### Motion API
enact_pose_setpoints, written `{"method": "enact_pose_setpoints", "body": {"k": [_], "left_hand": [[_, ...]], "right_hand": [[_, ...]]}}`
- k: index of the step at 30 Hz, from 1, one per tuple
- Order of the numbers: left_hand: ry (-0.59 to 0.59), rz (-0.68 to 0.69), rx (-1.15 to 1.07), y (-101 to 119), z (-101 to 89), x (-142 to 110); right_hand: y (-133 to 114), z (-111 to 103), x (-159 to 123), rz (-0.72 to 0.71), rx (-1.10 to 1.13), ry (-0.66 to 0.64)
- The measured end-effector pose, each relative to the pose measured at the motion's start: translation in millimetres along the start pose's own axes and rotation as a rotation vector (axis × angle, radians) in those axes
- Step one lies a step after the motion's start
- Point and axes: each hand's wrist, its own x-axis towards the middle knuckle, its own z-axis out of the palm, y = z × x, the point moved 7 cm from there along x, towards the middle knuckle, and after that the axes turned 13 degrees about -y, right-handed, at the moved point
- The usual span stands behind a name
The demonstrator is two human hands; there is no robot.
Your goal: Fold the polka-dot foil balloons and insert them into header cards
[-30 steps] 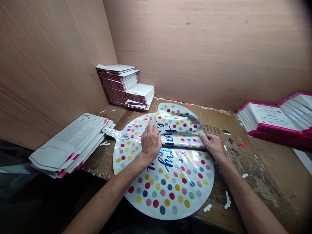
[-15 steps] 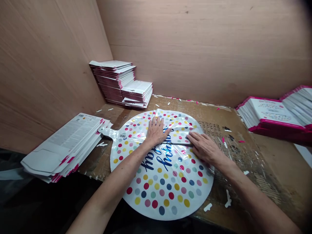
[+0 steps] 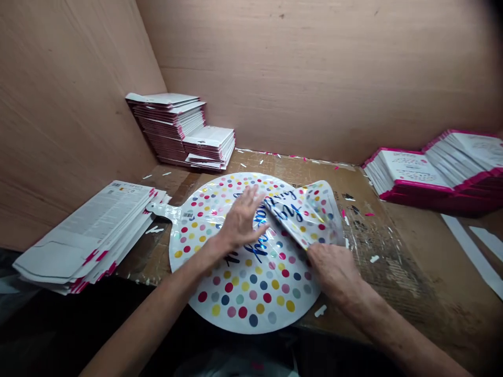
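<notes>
A flat, uninflated round foil balloon (image 3: 247, 283) with coloured dots and dark blue lettering lies at the front of the cardboard-covered table. Its narrow tail (image 3: 165, 210), with a barcode beside it, points left. The right part is lifted and folded over, its lettered flap (image 3: 310, 209) standing up at an angle. My right hand (image 3: 334, 269) is closed on the lower corner of this flap. Over the balloon's middle is my left hand (image 3: 241, 217), fingers apart and slightly blurred, holding nothing. Whether it touches the foil I cannot tell.
Flat white printed sleeves (image 3: 86, 230) lie in a pile at the left. Taller stacks of white and pink packets (image 3: 168, 125) stand in the back corner; more packets (image 3: 420, 167) lean at the right. Paper scraps (image 3: 320, 311) dot the cardboard. Wooden panels (image 3: 314, 68) rise behind and left.
My right hand has taken hold of the balloon's right side and raised it into a folded flap. My left hand, earlier flat on the foil, has turned and partly lifted. The view has shifted slightly.
</notes>
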Motion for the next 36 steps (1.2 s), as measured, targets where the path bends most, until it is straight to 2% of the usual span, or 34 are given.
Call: {"method": "enact_pose_setpoints", "body": {"k": [2,4,6,8,10,13,15,17,20,22,23,25,29,32,34,36], "left_hand": [[-0.008,0.198,0.097,37.7,11.4,-32.9],[0.020,0.223,0.117,49.9,20.4,-60.1],[0.084,0.138,0.067,38.7,20.5,-80.8],[0.131,0.052,-0.022,16.4,14.4,-99.8],[0.149,0.016,-0.107,-4.6,6.4,-118.7],[0.192,-0.018,-0.144,-24.9,-3.9,-143.8],[0.231,-0.075,-0.108,-32.0,-7.4,-154.7],[0.224,-0.158,-0.072,-36.1,-6.7,-157.8],[0.177,-0.416,-0.031,-47.8,-5.0,-154.6],[0.151,-0.627,-0.028,-60.0,-5.5,-153.6],[0.134,-0.679,-0.037,-64.6,-5.8,-152.1],[0.135,-0.638,-0.051,-69.4,-9.1,-146.0],[0.216,-0.334,-0.026,-70.5,-21.7,-137.0],[0.136,-0.145,-0.030,-65.8,-18.4,-130.4],[0.069,-0.120,-0.052,-62.1,-12.2,-124.9],[0.040,-0.244,-0.073,-63.3,-6.7,-120.4]], "right_hand": [[-33.0,-7.9,-6.2,0.008,-0.018,-0.010],[-64.4,-17.4,-12.2,-0.126,0.090,-0.032],[-87.1,-26.6,-23.0,-0.410,0.256,-0.035],[-91.0,-30.2,-32.6,-0.646,0.347,-0.003],[-81.6,-23.5,-29.2,-0.704,0.315,0.045],[-74.9,-5.4,-6.4,-0.694,0.247,0.056],[-77.3,0.0,13.0,-0.667,0.339,0.038],[-78.0,-0.5,34.0,-0.539,0.478,0.033],[-77.2,-2.0,60.4,-0.279,0.603,0.024],[-77.3,-2.1,72.5,-0.156,0.621,0.023],[-77.0,-2.2,76.9,-0.116,0.626,0.031],[-76.6,-3.3,81.4,-0.083,0.632,0.055],[-79.3,-6.9,73.2,-0.181,0.643,0.060],[-77.4,-9.0,60.2,-0.180,0.495,0.096],[-71.5,-5.8,56.7,-0.081,0.402,0.100],[-66.1,-0.5,58.9,0.025,0.382,0.075]]}}
